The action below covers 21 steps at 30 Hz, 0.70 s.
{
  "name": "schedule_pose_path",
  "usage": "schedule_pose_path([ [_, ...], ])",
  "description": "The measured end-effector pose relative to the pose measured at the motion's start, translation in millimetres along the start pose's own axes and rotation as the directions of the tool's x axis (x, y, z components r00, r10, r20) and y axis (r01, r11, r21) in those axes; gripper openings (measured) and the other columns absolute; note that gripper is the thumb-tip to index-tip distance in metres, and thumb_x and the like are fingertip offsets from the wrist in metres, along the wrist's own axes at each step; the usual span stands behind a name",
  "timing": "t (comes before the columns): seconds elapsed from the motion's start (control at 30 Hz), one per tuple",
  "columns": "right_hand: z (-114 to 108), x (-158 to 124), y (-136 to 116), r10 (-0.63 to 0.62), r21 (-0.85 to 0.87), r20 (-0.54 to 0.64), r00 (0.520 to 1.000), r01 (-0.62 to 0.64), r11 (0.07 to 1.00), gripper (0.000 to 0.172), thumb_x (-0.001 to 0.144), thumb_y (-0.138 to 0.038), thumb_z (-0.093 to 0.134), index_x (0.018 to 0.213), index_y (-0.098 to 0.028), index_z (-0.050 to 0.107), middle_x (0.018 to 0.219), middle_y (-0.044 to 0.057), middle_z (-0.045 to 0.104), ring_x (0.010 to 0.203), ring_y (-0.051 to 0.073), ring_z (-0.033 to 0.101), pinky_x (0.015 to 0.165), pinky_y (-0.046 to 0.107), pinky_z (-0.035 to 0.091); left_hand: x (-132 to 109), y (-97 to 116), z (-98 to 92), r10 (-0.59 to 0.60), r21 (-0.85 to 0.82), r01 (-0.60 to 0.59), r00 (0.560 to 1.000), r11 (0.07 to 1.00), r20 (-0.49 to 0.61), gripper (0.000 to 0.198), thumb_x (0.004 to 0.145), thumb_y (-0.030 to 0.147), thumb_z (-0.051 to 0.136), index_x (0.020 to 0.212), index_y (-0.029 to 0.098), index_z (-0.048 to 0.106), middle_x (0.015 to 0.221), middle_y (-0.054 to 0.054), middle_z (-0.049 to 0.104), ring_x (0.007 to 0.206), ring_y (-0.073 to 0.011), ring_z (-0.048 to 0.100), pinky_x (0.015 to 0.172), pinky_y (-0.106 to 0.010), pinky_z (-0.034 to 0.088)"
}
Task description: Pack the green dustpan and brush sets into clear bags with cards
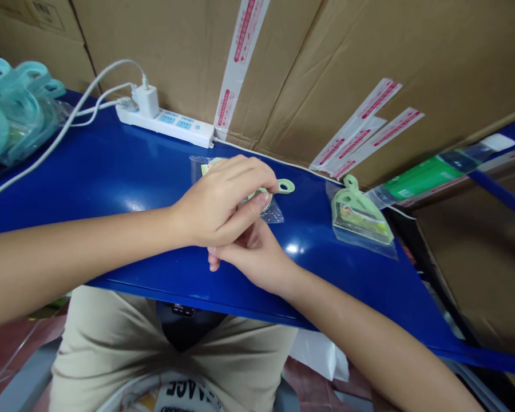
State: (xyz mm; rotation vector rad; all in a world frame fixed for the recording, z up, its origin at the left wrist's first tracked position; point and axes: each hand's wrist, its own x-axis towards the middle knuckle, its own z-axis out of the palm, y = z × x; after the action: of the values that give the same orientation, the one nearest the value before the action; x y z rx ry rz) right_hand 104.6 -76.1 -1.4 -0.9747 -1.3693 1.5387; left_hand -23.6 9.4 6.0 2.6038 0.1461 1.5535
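Note:
My left hand [229,200] lies across my right hand [260,252], and the two touch. The left fingers are curled with the thumb beneath them; whatever they may hold is hidden. My right hand is closed, its thumb pressed under the left palm and its fingertips mostly covered. Just behind both hands, a light green dustpan [286,186] in a clear plastic bag lies on the blue table, mostly hidden by my left hand. I cannot tell whether either hand touches it. A second bagged light green dustpan [360,214] lies farther right.
Several bagged turquoise dustpans [15,114] are piled at the left. A white power strip [175,126] with plugged-in cables stands along the cardboard boxes [292,68] at the back of the blue table [124,171]. A green-labelled bottle [433,174] leans at the right.

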Motion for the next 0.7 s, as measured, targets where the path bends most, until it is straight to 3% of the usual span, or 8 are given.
schedule_pose_path([
  [0.17,-1,-1,5,-0.002,-0.006,-0.058,0.998,0.002,1.0,0.029,0.071,-0.029,0.089,0.09,-0.024,0.067,0.088,-0.001,0.074,0.094,0.022,0.077,0.099,0.044,0.065,-4,-3,3.1,0.007,-0.018,-0.007,1.0,1.0,0.03,0.017,0.106,0.018,0.05,0.111,0.019,0.067,0.106,-0.009,0.079,0.101,-0.0235,0.075,0.092,-0.041,0.061],
  [0.47,0,-8,-2,0.068,-0.002,-0.067,0.995,-0.069,0.998,0.028,0.071,-0.038,0.093,0.076,-0.022,0.071,0.076,0.0,0.074,0.078,0.02,0.075,0.086,0.041,0.069,0,1,-6.8,0.099,0.136,-0.114,0.988,0.984,0.117,0.024,0.105,0.017,0.046,0.115,0.023,0.068,0.115,-0.007,0.079,0.109,-0.0232,0.073,0.093,-0.041,0.056],
  [0.6,1,-9,-3,0.055,-0.053,-0.094,0.994,-0.06,0.997,0.035,0.071,-0.044,0.095,0.083,-0.024,0.068,0.084,0.002,0.075,0.088,0.022,0.076,0.09,0.043,0.068,-1,-3,-4.6,0.105,0.246,-0.136,0.986,0.96,0.133,0.025,0.106,0.018,0.045,0.116,0.023,0.067,0.114,-0.006,0.079,0.109,-0.023,0.073,0.092,-0.04,0.054],
  [0.7,-1,-10,-5,0.053,-0.125,-0.104,0.993,-0.066,0.99,0.044,0.071,-0.047,0.093,0.099,-0.026,0.067,0.102,0.004,0.077,0.106,0.028,0.076,0.096,0.047,0.067,-1,-3,3.1,0.187,0.315,-0.205,0.978,0.926,0.089,0.021,0.106,0.015,0.048,0.115,0.021,0.066,0.111,-0.005,0.08,0.106,-0.0218,0.073,0.09,-0.039,0.052],
])
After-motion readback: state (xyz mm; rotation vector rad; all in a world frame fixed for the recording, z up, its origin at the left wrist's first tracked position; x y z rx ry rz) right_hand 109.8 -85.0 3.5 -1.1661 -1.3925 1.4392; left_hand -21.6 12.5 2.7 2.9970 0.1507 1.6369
